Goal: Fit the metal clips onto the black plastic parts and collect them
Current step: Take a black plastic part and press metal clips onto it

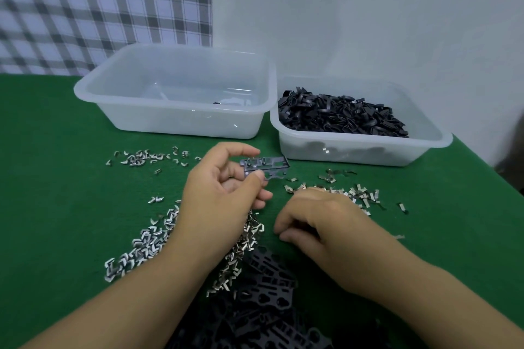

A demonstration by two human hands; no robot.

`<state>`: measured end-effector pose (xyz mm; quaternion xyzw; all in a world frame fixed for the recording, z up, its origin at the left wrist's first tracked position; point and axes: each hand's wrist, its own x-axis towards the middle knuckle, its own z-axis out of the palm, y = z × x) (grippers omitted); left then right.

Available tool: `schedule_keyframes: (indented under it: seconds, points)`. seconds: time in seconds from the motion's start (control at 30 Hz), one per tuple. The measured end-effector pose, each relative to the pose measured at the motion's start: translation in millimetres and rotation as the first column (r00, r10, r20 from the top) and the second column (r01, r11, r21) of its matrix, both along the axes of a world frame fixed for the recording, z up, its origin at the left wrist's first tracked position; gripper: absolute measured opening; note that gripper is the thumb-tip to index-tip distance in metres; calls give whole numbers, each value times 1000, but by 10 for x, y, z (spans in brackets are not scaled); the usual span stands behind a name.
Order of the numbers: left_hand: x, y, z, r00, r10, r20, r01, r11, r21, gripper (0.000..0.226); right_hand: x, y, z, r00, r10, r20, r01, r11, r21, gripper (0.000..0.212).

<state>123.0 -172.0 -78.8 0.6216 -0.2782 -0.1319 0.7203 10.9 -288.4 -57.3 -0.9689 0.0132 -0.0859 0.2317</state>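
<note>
In the head view, the left hand (pixel 226 187) pinches a flat black part (pixel 265 166) between thumb and fingers and holds it above the green desk (pixel 56 178). The part's free end points right, likely so a clip can be pushed on there. The right hand (pixel 320 218) lies low on the desk just to the right, fingers curled down. I cannot tell whether it has a clip between them.

Metal clips lie within reach of both hands. There is a thick heap (pixel 141 252) near left by the left forearm, a looser heap (pixel 354 194) just beyond the right hand, and a thin scatter (pixel 141 157) farther left. More black parts (pixel 269 292) are piled at the near edge between the forearms.

At the far left stands a clear tub (pixel 175 122) holding only something small and dark; it is probably for finished pieces. At the far right a second tub (pixel 354 147) is heaped with black pieces (pixel 340 116). A checked cloth (pixel 85 8) hangs behind. The way from the left hand to the left tub looks open.
</note>
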Motion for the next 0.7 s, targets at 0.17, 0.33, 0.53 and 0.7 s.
schedule_keyframes:
  seconds: [0.17, 0.33, 0.53, 0.7]
  points:
    - [-30, 8, -22, 991, -59, 124, 43, 991, 130, 37, -6, -23, 34, 885, -379, 271, 215, 849, 483, 18]
    - [-60, 20, -11, 969, -168, 181, 128, 969, 210, 22, 24, 9, 42, 826, -518, 221, 234, 673, 701, 15]
    - [-43, 23, -10, 968, -109, 224, 53, 969, 243, 4, 24, 35, 40, 872, -442, 209, 177, 684, 708, 13]
    - [-43, 16, -23, 957, -128, 260, 60, 966, 253, 10, 30, 20, 7, 891, -399, 217, 142, 698, 702, 14]
